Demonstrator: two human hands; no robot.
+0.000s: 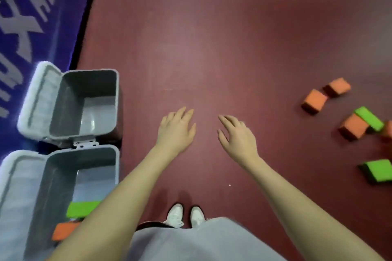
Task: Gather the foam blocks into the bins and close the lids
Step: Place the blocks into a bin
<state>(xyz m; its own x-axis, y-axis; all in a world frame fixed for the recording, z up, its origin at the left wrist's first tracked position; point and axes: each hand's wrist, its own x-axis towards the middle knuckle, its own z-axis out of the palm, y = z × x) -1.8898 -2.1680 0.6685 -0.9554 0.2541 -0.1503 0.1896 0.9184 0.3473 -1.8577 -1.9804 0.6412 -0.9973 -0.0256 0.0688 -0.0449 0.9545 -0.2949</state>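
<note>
Two grey bins stand at the left with their lids swung open. The far bin (91, 78) holds nothing that I can see. In the near bin (63, 159) lie a green block (82, 208) and an orange block (63, 231). My left hand (177, 129) and my right hand (238, 135) hover over the red floor, both with straight, spread fingers and nothing in them. At the right, loose on the floor, are several foam blocks: orange blocks (315, 100) (339, 86) (354, 126) and green blocks (370, 117) (379, 169).
A blue mat (31, 17) with white lettering covers the floor behind the bins. My white shoes (184, 216) stand at the bottom centre. Bare red floor (212, 38) stretches ahead between the bins and the blocks.
</note>
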